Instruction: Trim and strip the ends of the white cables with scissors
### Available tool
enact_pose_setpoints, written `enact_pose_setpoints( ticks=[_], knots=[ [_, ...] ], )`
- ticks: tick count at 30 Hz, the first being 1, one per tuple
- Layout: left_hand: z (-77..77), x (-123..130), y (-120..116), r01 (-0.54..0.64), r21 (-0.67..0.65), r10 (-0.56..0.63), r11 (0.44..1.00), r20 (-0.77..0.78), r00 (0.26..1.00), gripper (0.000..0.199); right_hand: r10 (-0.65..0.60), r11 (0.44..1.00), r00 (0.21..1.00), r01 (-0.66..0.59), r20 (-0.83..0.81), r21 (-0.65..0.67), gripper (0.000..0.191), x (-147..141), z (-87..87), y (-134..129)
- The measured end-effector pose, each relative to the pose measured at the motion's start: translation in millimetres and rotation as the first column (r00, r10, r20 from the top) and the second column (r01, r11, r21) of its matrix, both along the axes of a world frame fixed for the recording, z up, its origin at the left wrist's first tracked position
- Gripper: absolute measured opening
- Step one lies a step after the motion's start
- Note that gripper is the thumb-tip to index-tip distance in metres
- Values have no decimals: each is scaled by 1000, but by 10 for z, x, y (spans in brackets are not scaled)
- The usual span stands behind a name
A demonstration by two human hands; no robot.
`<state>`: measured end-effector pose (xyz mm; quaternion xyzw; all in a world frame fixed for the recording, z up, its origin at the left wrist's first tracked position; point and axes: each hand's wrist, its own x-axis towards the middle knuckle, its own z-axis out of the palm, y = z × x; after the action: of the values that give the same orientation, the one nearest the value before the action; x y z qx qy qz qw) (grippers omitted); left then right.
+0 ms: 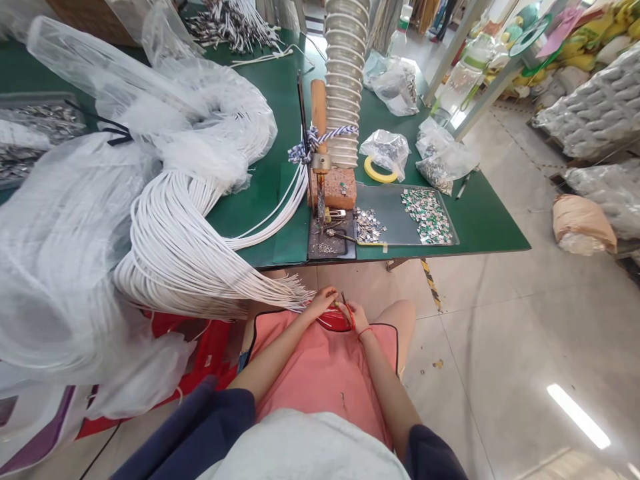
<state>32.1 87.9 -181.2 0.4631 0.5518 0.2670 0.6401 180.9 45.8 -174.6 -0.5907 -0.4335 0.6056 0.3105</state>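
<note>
Over pink apron (320, 373), clasping red-handled scissors (351, 316) in right hand (358, 316).
Beside white wires (240, 273), curling left hand (323, 301), exact hold unclear.

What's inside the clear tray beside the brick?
The tray holds small silvery parts at the left and a larger spread of green-and-silver pieces at the right. Bare tray floor shows between; anything under either pile is covered.
</note>
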Motion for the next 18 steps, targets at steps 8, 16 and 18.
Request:
enact_pose_setpoints(
  ticks=[8, 16, 18],
  knots=[
    [54, -13, -13, 37, 17, -37, 999, -6, 999, 24, 40, 999, 999, -40, 31, 0, 50, 2, -13, -21],
    [98, -24, -26, 68, 13, -68, 998, -3, 998, 22, 50, 999, 997, -50, 56, -11, 46, 29, -75, -29],
    [107, -22, -28, 68, 6, -68, 998, -2, 998, 23, 48, 999, 997, -47, 58, -18, 47, 30, -76, -29]
  ],
)
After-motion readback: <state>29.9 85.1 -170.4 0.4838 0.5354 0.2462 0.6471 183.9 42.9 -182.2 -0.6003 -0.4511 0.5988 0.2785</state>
